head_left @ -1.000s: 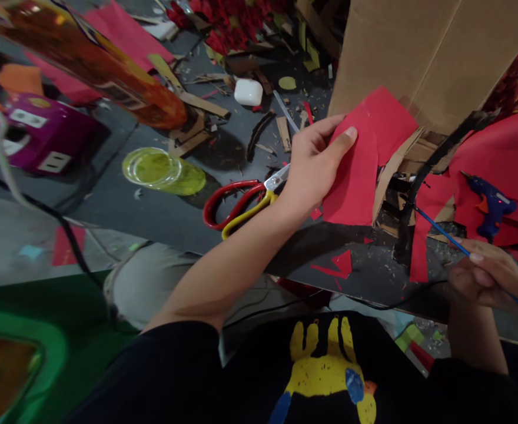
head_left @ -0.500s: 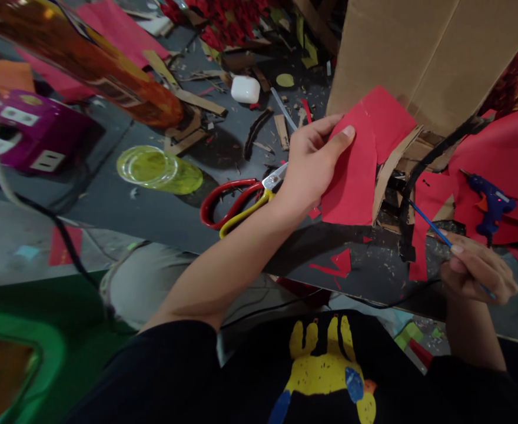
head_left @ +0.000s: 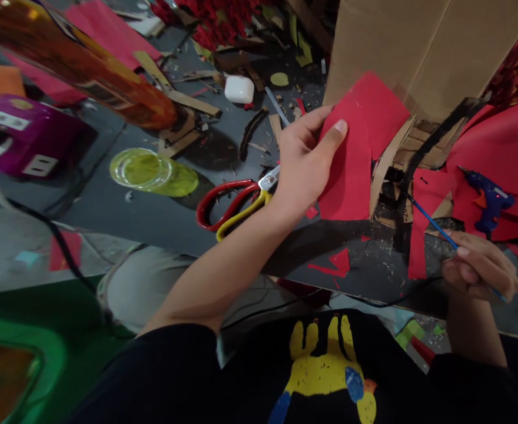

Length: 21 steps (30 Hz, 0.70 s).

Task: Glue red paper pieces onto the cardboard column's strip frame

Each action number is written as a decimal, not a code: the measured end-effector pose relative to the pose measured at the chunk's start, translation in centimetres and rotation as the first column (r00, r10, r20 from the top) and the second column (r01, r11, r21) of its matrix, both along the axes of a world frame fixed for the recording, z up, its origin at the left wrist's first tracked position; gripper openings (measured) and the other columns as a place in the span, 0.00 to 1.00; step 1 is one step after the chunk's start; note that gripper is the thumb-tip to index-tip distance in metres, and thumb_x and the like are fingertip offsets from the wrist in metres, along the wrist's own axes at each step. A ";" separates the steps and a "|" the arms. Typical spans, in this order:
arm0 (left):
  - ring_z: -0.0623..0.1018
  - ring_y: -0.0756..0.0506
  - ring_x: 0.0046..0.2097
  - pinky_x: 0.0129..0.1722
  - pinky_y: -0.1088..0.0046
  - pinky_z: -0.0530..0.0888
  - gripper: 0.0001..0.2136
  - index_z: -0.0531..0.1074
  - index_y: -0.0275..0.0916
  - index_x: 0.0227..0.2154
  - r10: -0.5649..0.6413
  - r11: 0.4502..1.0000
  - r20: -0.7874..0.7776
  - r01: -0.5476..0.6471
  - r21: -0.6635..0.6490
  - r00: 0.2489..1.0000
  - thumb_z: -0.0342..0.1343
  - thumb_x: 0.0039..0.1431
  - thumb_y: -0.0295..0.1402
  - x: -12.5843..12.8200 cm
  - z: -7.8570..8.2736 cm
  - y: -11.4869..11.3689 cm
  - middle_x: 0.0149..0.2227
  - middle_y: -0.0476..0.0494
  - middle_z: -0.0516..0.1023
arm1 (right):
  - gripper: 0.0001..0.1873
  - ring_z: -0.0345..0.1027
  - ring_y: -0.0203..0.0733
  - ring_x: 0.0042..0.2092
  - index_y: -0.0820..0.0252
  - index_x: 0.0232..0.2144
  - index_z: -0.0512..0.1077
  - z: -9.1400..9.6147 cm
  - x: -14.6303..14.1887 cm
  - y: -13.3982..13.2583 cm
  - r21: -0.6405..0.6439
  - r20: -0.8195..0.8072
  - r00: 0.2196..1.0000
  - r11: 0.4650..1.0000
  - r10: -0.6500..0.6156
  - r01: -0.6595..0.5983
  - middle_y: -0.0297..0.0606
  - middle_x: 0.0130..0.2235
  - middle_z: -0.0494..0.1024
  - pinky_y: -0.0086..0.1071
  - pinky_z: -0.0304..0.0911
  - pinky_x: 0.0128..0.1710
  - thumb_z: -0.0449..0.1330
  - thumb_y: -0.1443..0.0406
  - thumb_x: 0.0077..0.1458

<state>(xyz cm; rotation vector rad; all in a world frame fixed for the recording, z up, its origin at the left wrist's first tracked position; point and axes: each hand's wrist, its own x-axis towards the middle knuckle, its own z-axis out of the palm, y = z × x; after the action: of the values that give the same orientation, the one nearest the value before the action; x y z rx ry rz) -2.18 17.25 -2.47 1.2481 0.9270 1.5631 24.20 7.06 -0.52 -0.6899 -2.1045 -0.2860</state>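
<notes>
My left hand (head_left: 307, 159) grips the left side of a red paper-covered cardboard piece (head_left: 351, 171), its thumb on the near face and its fingers mostly hidden behind. Closed around a thin blue paintbrush (head_left: 440, 231) is my right hand (head_left: 482, 268). The brush's tip touches a black-painted cardboard strip (head_left: 407, 197) that curves up beside the red piece. Just right of the strip lies a narrow red paper piece (head_left: 418, 253). Scissors (head_left: 236, 206) with red and yellow handles lie on the table, their blades partly behind my left wrist.
A tall cardboard panel (head_left: 387, 47) rises behind the work. To the right, a blue glue gun (head_left: 491, 203) rests on red paper (head_left: 506, 153). On the left are a glass of yellow liquid (head_left: 153, 172), an orange bottle (head_left: 104, 70), a purple box (head_left: 33, 135) and a white case (head_left: 239, 89).
The whole view has shifted slightly. The brush's tip has moved a little along the black strip, and my left hand keeps its hold on the red piece.
</notes>
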 end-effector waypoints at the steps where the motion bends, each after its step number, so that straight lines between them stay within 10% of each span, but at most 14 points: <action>1: 0.78 0.44 0.44 0.46 0.68 0.77 0.13 0.76 0.46 0.40 0.014 1.000 -0.014 -0.014 -0.010 1.000 0.59 0.55 0.46 0.0 0.1 -0.1 0.39 0.52 0.81 | 0.07 0.75 0.42 0.41 0.66 0.39 0.70 0.0 0.2 -0.1 0.012 0.009 1.000 1.000 0.009 -0.009 0.42 0.37 0.78 0.34 0.75 0.35 0.56 0.69 0.58; 11: 0.79 0.45 0.42 0.44 0.68 0.77 0.12 0.76 0.46 0.39 0.033 0.998 -0.041 -0.031 0.046 0.999 0.59 0.55 0.45 0.0 0.0 -0.1 0.37 0.51 0.80 | 0.04 0.75 0.39 0.34 0.62 0.34 0.71 -0.6 -0.4 0.7 0.115 -0.003 1.000 0.993 -0.018 0.018 0.34 0.31 0.77 0.31 0.75 0.31 0.56 0.68 0.58; 21: 0.80 0.45 0.41 0.41 0.68 0.78 0.12 0.76 0.46 0.41 -0.048 0.999 -0.043 0.048 -0.007 0.998 0.57 0.57 0.44 0.0 -0.2 -0.1 0.37 0.51 0.81 | 0.02 0.75 0.39 0.37 0.63 0.33 0.70 0.2 -1.5 0.7 -0.040 0.076 0.997 0.999 -0.027 0.030 0.39 0.34 0.78 0.30 0.73 0.36 0.59 0.71 0.55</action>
<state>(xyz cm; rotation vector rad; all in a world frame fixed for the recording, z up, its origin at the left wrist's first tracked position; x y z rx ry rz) -2.22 17.15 -2.69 1.2946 0.9220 1.5005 22.69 7.73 -0.36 -0.7446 -2.1789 -0.2895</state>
